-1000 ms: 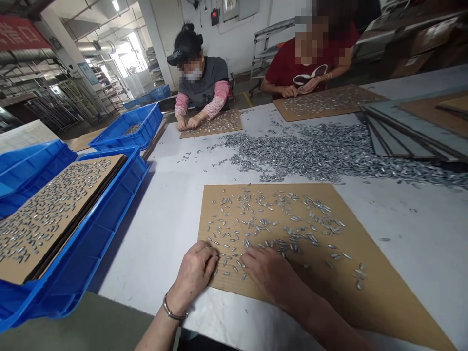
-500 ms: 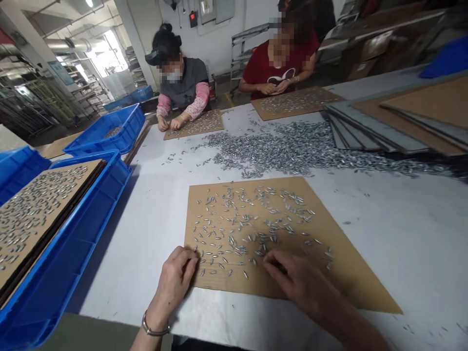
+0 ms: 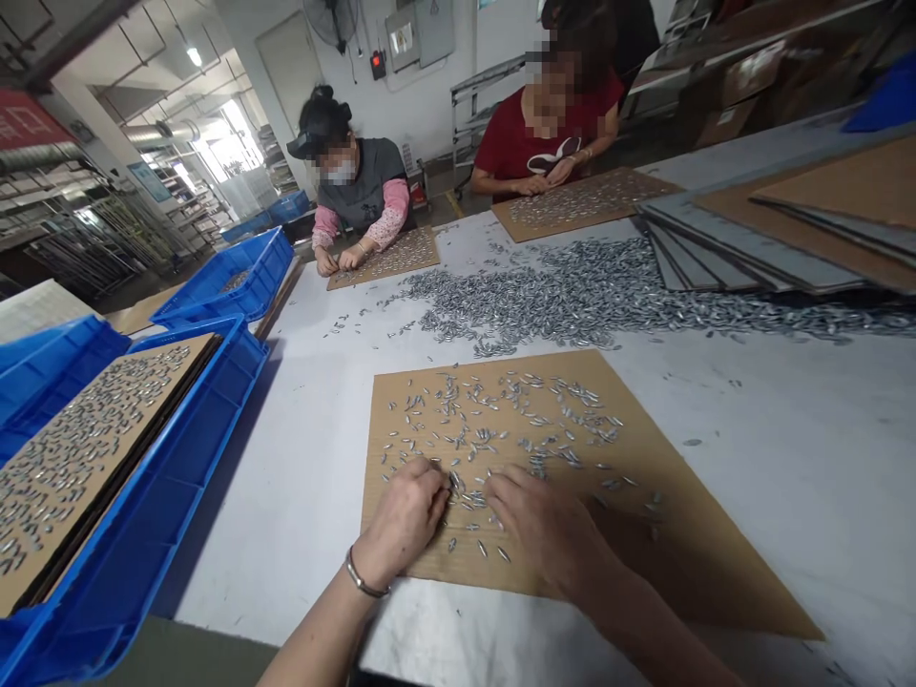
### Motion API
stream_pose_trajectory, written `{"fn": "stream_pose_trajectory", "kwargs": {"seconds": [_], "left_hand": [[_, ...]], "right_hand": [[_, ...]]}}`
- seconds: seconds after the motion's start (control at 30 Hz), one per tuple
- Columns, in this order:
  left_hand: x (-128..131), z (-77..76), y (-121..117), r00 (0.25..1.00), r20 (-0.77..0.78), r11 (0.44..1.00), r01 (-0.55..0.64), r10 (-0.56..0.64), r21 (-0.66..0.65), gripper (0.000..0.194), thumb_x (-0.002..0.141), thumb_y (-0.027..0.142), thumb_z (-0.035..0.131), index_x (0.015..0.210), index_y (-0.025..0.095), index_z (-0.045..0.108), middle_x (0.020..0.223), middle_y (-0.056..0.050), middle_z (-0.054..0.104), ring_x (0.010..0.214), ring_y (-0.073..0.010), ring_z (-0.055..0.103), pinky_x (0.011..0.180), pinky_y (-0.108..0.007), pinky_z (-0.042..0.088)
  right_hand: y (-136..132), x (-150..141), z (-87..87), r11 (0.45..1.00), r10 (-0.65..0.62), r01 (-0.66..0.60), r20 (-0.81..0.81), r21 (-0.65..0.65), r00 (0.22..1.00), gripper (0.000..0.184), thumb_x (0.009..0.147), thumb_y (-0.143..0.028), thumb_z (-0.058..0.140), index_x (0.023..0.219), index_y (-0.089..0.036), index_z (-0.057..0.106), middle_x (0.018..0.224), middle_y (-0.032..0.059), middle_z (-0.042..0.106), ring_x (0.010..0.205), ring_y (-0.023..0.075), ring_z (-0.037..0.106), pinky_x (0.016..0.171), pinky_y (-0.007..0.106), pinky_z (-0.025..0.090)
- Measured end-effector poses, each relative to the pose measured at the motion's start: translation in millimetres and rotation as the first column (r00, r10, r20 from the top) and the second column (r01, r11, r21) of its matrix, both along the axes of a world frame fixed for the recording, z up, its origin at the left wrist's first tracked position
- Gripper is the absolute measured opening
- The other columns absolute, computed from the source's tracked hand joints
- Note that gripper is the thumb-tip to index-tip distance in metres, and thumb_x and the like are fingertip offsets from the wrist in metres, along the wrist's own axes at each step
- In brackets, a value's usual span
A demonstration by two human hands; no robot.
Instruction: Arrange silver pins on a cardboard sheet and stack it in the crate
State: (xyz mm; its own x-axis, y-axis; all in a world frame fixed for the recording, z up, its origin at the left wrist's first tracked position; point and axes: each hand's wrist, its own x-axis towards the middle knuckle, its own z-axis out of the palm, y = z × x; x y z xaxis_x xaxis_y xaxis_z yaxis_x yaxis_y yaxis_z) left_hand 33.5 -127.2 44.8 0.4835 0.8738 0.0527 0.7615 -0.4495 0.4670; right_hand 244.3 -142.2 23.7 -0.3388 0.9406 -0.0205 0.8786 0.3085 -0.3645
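Note:
A brown cardboard sheet (image 3: 679, 563) lies on the white table in front of me, strewn with several small silver metal pieces (image 3: 501, 420). My left hand (image 3: 405, 520) rests on the sheet's near left part, fingers curled down onto the pieces. My right hand (image 3: 548, 530) lies beside it toward the middle, fingers bent and pressed on the pieces. Whether either hand pinches a piece is hidden under the fingers.
A big heap of silver pieces (image 3: 587, 296) covers the table's middle. Blue crates (image 3: 178, 448) with filled cardboard sheets stand at my left. Stacked boards (image 3: 773, 239) lie at the right. Two people (image 3: 358, 191) across the table work on their own sheets.
Both hands moved further onto the sheet and closer together. The left hand slid right and forward from the sheet's edge; the right hand shifted left. The camera view tilted slightly.

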Motion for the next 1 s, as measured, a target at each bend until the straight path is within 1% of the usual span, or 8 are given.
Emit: {"fn": "stream_pose_trajectory", "kwargs": {"seconds": [0.1, 0.23, 0.37, 0.57, 0.73, 0.87, 0.93, 1.0], "left_hand": [[7, 0.2, 11, 0.995, -0.095, 1.0, -0.001, 0.002, 0.007, 0.02, 0.1, 0.012, 0.05, 0.096, 0.018, 0.069, 0.095, -0.007, 0.065, 0.084, -0.0184, 0.063, 0.079, -0.03, 0.052], [6, -0.9, 13, 0.995, -0.1, 1.0, 0.005, -0.005, 0.004, 0.021, 0.099, 0.011, 0.05, 0.094, 0.018, 0.068, 0.095, -0.006, 0.064, 0.084, -0.0177, 0.062, 0.078, -0.028, 0.05], [2, -3.9, 12, 0.991, -0.089, 0.995, 0.101, -0.102, -0.01, 0.022, 0.101, 0.012, 0.049, 0.092, 0.019, 0.067, 0.094, -0.006, 0.064, 0.087, -0.0177, 0.061, 0.078, -0.028, 0.049], [5, -8.1, 18, 0.953, -0.247, 0.981, 0.191, -0.175, 0.041, 0.026, 0.101, 0.008, 0.046, 0.086, 0.019, 0.066, 0.093, -0.006, 0.064, 0.082, -0.0179, 0.059, 0.08, -0.031, 0.048], [7, -9.2, 21, 0.926, -0.305, 0.967, 0.251, -0.223, 0.055, 0.025, 0.1, 0.007, 0.047, 0.086, 0.017, 0.064, 0.092, -0.005, 0.066, 0.079, -0.0179, 0.057, 0.081, -0.03, 0.049], [-3, -1.6, 21, 0.951, -0.235, 0.974, 0.22, -0.202, 0.05, 0.022, 0.1, 0.007, 0.046, 0.089, 0.017, 0.062, 0.096, -0.007, 0.065, 0.084, -0.019, 0.058, 0.081, -0.03, 0.05], [-16, 7.9, 21, 0.978, -0.155, 0.988, 0.148, -0.138, 0.055, 0.02, 0.103, 0.012, 0.043, 0.097, 0.018, 0.061, 0.101, -0.008, 0.064, 0.088, -0.0187, 0.059, 0.082, -0.03, 0.051], [-33, 18.8, 20, 1.0, -0.014, 0.999, 0.016, -0.016, 0.047, 0.019, 0.105, 0.018, 0.041, 0.1, 0.019, 0.059, 0.101, -0.007, 0.062, 0.089, -0.018, 0.06, 0.083, -0.03, 0.051]], "right_hand": [[17, -5, 7.0, 0.998, 0.067, -0.066, 0.083, -0.005, 0.994, 0.03, 0.098, -0.004, 0.045, 0.087, -0.021, 0.068, 0.092, 0.0051, 0.071, 0.085, 0.0191, 0.067, 0.069, 0.031, 0.037], [25, -7, 9.0, 0.995, 0.101, -0.101, 0.087, -0.005, 0.991, 0.035, 0.092, 0.003, 0.043, 0.089, -0.02, 0.069, 0.087, 0.006, 0.071, 0.078, 0.0183, 0.064, 0.068, 0.031, 0.037], [24, -8, 9.7, 0.994, 0.102, -0.104, 0.095, 0.021, 0.99, 0.038, 0.09, 0.006, 0.041, 0.088, -0.02, 0.069, 0.084, 0.0067, 0.069, 0.075, 0.0184, 0.063, 0.068, 0.032, 0.037], [25, -11, 10.0, 0.998, 0.053, -0.059, 0.168, 0.03, 0.984, 0.035, 0.092, 0.005, 0.042, 0.087, -0.019, 0.067, 0.086, 0.0065, 0.07, 0.078, 0.0187, 0.064, 0.07, 0.03, 0.039], [30, -18, 10.2, 0.994, 0.101, -0.104, 0.124, 0.019, 0.987, 0.028, 0.098, -0.005, 0.047, 0.089, -0.019, 0.07, 0.095, 0.0085, 0.074, 0.087, 0.0207, 0.069, 0.072, 0.03, 0.041], [35, -22, 11.6, 0.995, 0.093, -0.089, 0.117, -0.037, 0.989, 0.029, 0.102, -0.009, 0.045, 0.09, -0.018, 0.07, 0.097, 0.0111, 0.076, 0.089, 0.0218, 0.071, 0.071, 0.031, 0.039], [36, -22, 11.1, 0.994, 0.093, -0.087, 0.11, -0.062, 0.99, 0.028, 0.103, -0.011, 0.046, 0.091, -0.017, 0.07, 0.098, 0.0112, 0.076, 0.091, 0.0216, 0.071, 0.073, 0.03, 0.039], [36, -22, 10.0, 0.994, 0.094, -0.089, 0.08, -0.057, 0.992, 0.024, 0.101, -0.012, 0.049, 0.09, -0.018, 0.07, 0.097, 0.0104, 0.075, 0.091, 0.0212, 0.071, 0.074, 0.03, 0.04]]}}
